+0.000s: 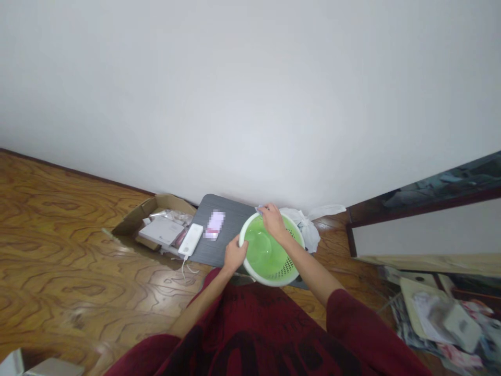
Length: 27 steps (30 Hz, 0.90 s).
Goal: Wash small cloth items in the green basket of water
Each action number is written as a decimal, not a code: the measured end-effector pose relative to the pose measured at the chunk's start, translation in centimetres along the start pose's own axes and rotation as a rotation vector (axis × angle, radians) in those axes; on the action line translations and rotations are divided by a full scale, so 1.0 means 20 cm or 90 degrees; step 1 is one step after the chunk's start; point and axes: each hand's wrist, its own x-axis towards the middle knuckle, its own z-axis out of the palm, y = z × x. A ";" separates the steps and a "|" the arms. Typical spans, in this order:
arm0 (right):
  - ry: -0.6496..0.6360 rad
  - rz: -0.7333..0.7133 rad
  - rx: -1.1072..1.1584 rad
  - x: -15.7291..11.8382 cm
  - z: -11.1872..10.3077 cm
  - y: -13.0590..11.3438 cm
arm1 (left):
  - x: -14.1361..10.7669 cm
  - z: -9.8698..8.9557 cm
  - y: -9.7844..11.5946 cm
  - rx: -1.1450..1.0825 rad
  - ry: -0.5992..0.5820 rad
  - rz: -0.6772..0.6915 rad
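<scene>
Green basket (256, 245), white-rimmed, is sitting over the dark table (203, 209); left hand (234, 254) is gripping its near-left rim, while right hand (273, 219) is pinching a small translucent piece (259, 209) at its far rim. White power bank (191, 239) is lying left of the basket.

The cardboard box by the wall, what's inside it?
Inside the cardboard box, a flat white box lies near the top, with pale, crinkly wrapping behind it. Whatever is under those is covered, so I can't tell what's deeper down.
</scene>
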 end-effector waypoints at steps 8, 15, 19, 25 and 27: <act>-0.049 -0.219 0.035 -0.20 0.07 -0.21 | 0.00 -0.01 0.01 0.022 0.002 0.008; -0.115 -0.319 0.027 -0.17 0.03 -0.16 | 0.00 -0.01 0.01 0.043 0.000 -0.016; -0.074 -0.157 0.000 -0.01 0.00 -0.01 | -0.01 -0.02 0.02 0.038 -0.015 -0.017; -0.044 0.028 -0.009 0.08 0.01 0.04 | -0.01 -0.01 0.02 0.025 -0.015 -0.022; -0.039 -0.044 -0.003 0.02 0.03 -0.02 | 0.00 -0.01 0.01 0.030 -0.015 -0.020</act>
